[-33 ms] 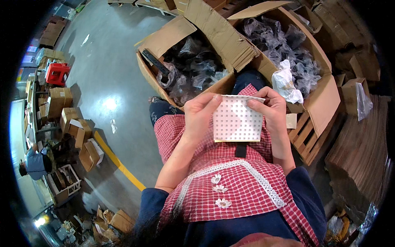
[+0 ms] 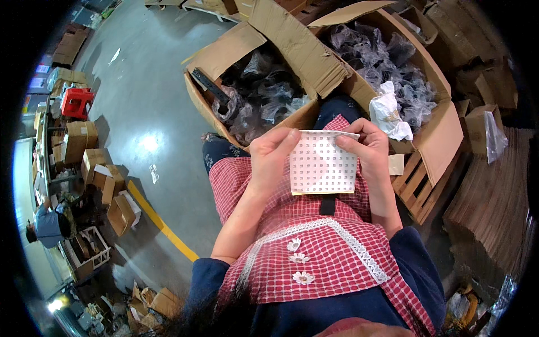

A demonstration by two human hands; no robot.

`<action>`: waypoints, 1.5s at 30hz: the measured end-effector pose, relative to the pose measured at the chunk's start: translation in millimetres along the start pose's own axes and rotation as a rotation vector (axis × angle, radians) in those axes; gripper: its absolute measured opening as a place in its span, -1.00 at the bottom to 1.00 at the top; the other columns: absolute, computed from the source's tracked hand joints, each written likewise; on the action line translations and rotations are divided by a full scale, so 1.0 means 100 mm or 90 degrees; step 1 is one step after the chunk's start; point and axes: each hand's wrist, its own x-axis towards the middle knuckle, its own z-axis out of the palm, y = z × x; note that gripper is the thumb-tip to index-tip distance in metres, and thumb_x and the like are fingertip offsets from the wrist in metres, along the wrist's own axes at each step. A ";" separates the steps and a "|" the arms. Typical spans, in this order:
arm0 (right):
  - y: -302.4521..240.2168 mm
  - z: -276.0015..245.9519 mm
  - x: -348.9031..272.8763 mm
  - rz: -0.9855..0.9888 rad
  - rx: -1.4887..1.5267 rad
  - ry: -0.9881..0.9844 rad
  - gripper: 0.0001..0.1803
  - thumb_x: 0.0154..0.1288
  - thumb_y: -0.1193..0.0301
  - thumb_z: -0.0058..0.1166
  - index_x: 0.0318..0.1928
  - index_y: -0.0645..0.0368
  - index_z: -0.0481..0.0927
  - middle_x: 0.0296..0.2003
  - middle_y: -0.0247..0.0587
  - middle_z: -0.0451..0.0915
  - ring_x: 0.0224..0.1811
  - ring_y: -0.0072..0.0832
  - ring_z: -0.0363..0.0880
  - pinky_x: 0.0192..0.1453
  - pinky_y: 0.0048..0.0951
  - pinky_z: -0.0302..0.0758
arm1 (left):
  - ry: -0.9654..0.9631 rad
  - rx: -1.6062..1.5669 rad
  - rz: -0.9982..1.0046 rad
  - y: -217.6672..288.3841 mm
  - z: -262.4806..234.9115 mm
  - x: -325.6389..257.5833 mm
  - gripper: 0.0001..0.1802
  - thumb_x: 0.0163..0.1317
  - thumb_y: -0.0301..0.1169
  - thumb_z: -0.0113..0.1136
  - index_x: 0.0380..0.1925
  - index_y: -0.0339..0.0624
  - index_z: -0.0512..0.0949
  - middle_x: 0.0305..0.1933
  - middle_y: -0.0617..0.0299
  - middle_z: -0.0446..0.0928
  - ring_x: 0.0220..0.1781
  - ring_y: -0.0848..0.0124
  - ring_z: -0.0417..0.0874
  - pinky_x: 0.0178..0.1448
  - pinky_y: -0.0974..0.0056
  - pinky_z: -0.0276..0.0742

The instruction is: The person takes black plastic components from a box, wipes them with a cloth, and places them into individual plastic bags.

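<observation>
A white sticker sheet (image 2: 323,163) with rows of small dark square marks is held up in front of my lap. Yellow shows along its lower edge. My left hand (image 2: 270,154) pinches the sheet's upper left corner between thumb and fingers. At the upper right corner, my right hand (image 2: 368,143) grips it the same way, its thumb lying on the printed face. The top edge looks slightly curled between both hands. Behind the sheet is my red checked apron (image 2: 303,236), with a dark strap below the paper.
Ahead stands an open carton (image 2: 196,106) of dark items in clear plastic bags. Right of it, another open carton (image 2: 443,151) of bagged items holds crumpled white paper (image 2: 388,115) and rests near a wooden pallet (image 2: 418,194). Flat cardboard (image 2: 485,202) is stacked at right. A person (image 2: 48,224) is far left.
</observation>
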 end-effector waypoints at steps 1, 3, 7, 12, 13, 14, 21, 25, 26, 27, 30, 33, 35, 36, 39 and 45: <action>0.03 -0.04 0.01 0.002 -0.015 0.019 -0.85 0.15 0.56 0.36 -0.29 0.22 0.63 -0.36 -0.35 0.67 -0.38 -0.67 0.59 -0.24 -0.61 0.50 | 0.013 -0.007 0.007 -0.07 -0.05 0.01 -0.79 0.42 -0.38 0.16 -0.27 -0.32 0.65 -0.40 0.26 0.65 -0.43 0.54 0.62 -0.34 0.43 0.52; 0.11 -0.21 0.07 -0.010 0.008 0.107 -0.84 0.17 0.56 0.35 -0.26 0.21 0.62 -0.36 -0.35 0.66 -0.40 -0.67 0.57 -0.25 -0.60 0.49 | 0.079 -0.019 -0.018 0.06 -0.13 0.05 -0.70 0.48 -0.27 0.09 -0.36 -0.23 0.63 -0.44 0.29 0.64 -0.51 0.52 0.62 -0.40 0.46 0.47; 0.12 -1.19 0.33 -0.082 0.000 0.317 -0.79 0.21 0.54 0.32 -0.15 0.19 0.61 -0.36 -0.32 0.66 -0.38 -0.64 0.58 -0.25 -0.57 0.48 | 0.237 0.026 0.025 0.07 -0.67 0.22 -0.71 0.46 -0.29 0.11 -0.37 -0.24 0.64 -0.56 0.36 0.49 -0.53 0.62 0.38 -0.42 0.46 0.24; -0.16 -2.39 0.46 -0.080 -0.105 0.342 -0.83 0.20 0.50 0.34 -0.21 0.21 0.64 -0.33 -0.30 0.68 -0.33 -0.60 0.60 -0.20 -0.56 0.46 | 0.210 0.068 -0.061 -0.24 -1.26 0.14 -0.85 0.38 -0.37 0.23 -0.26 -0.24 0.65 -0.44 0.41 0.49 -0.40 0.64 0.39 -0.30 0.47 0.24; -0.19 -2.60 0.48 -0.061 -0.156 0.345 -0.84 0.20 0.50 0.34 -0.22 0.22 0.65 -0.33 -0.29 0.69 -0.32 -0.59 0.60 -0.18 -0.56 0.45 | 0.208 0.070 -0.077 -0.34 -1.36 0.13 -0.85 0.38 -0.37 0.23 -0.25 -0.23 0.64 -0.43 0.41 0.50 -0.39 0.63 0.40 -0.29 0.47 0.26; -0.20 -2.76 0.53 -0.059 -0.202 0.352 -0.83 0.19 0.50 0.35 -0.21 0.25 0.68 -0.31 -0.29 0.69 -0.28 -0.56 0.61 -0.11 -0.53 0.44 | 0.212 0.073 -0.091 -0.40 -1.42 0.12 -0.85 0.38 -0.37 0.23 -0.23 -0.23 0.64 -0.42 0.41 0.50 -0.38 0.63 0.41 -0.27 0.47 0.27; -0.07 -3.40 0.68 -0.075 -0.274 0.425 -0.72 0.21 0.50 0.31 -0.07 0.32 0.67 -0.22 -0.21 0.70 -0.17 -0.47 0.62 0.05 -0.42 0.45 | 0.164 0.146 -0.094 -0.61 -1.42 0.28 -0.78 0.37 -0.41 0.22 -0.07 -0.30 0.62 -0.25 0.30 0.61 -0.20 0.54 0.55 -0.06 0.42 0.44; -0.21 -3.09 0.69 -0.007 -0.895 0.609 -0.55 0.44 0.16 -0.08 0.14 0.20 0.57 0.14 0.02 0.58 0.16 -0.10 0.58 0.22 -0.23 0.49 | 0.199 0.425 0.023 -0.91 -1.60 0.37 -0.44 0.23 -0.40 0.34 0.22 -0.30 0.45 0.13 0.00 0.52 0.15 0.21 0.54 0.25 0.17 0.46; -0.25 -2.88 0.68 -0.160 -1.000 0.564 -0.62 0.38 0.28 0.01 0.12 0.14 0.59 0.17 -0.03 0.56 0.24 -0.10 0.52 0.26 -0.20 0.46 | 0.206 0.565 0.091 -0.87 -1.59 0.40 -0.42 0.17 -0.38 0.36 0.19 -0.30 0.46 0.10 -0.03 0.50 0.15 0.11 0.52 0.26 0.09 0.45; -0.28 -2.67 0.65 -0.312 -1.111 0.528 -0.65 0.31 0.40 0.10 0.10 0.08 0.60 0.20 -0.09 0.55 0.31 -0.10 0.46 0.30 -0.17 0.42 | 0.187 0.703 0.138 -0.78 -1.57 0.42 -0.44 0.14 -0.40 0.35 0.15 -0.32 0.47 0.12 -0.09 0.48 0.20 0.00 0.47 0.30 0.01 0.39; -0.16 -1.76 0.80 -0.470 -0.893 0.353 -0.59 0.22 0.53 0.16 0.11 0.07 0.62 0.21 -0.16 0.54 0.34 -0.12 0.40 0.41 -0.10 0.27 | 0.177 0.774 0.165 -0.91 -1.65 0.53 -0.44 0.05 -0.41 0.37 0.09 -0.31 0.46 0.06 -0.13 0.49 0.18 -0.08 0.43 0.30 -0.04 0.35; 0.06 -0.83 1.05 -0.517 -0.805 0.095 -0.63 0.16 0.61 0.20 0.01 0.09 0.66 0.16 -0.17 0.57 0.29 -0.17 0.44 0.40 -0.14 0.29 | 0.148 0.784 0.076 -1.10 -1.60 0.60 -0.47 0.10 -0.35 0.37 0.07 -0.28 0.49 0.16 -0.15 0.47 0.28 -0.11 0.40 0.39 -0.05 0.32; 0.57 -0.32 1.35 -0.500 -0.701 -0.121 -0.70 0.14 0.65 0.18 -0.09 0.16 0.65 0.12 -0.08 0.58 0.20 -0.11 0.49 0.31 -0.15 0.39 | 0.090 0.877 0.143 -1.35 -1.48 0.64 -0.59 0.10 -0.36 0.30 -0.05 -0.29 0.57 0.08 -0.14 0.53 0.15 -0.08 0.52 0.26 -0.06 0.45; 0.85 -0.16 1.49 -0.483 -0.651 -0.173 -0.75 0.15 0.63 0.15 -0.13 0.20 0.64 0.08 -0.05 0.59 0.17 -0.06 0.50 0.30 -0.15 0.40 | 0.026 0.898 0.125 -1.46 -1.47 0.65 -0.67 0.11 -0.36 0.23 -0.12 -0.28 0.58 -0.01 -0.13 0.57 0.08 -0.07 0.56 0.20 -0.08 0.48; 1.54 0.22 1.89 -0.300 -0.626 -0.309 -0.79 0.09 0.56 0.10 -0.21 0.22 0.63 -0.06 0.01 0.61 0.12 -0.03 0.51 0.23 -0.14 0.44 | -0.032 0.882 0.067 -1.67 -1.27 0.47 -0.80 0.13 -0.34 0.20 -0.34 -0.25 0.61 -0.11 -0.08 0.60 0.05 -0.05 0.58 0.19 -0.06 0.47; 2.27 0.96 2.30 0.095 -0.904 -0.512 -0.29 0.05 0.18 0.38 0.17 0.27 0.47 0.08 0.28 0.51 0.16 0.10 0.52 0.24 -0.13 0.50 | -0.086 0.774 -0.088 -1.73 -1.48 0.66 -0.71 0.14 -0.26 0.23 -0.31 -0.31 0.62 -0.21 -0.12 0.66 -0.11 -0.06 0.67 0.04 -0.08 0.55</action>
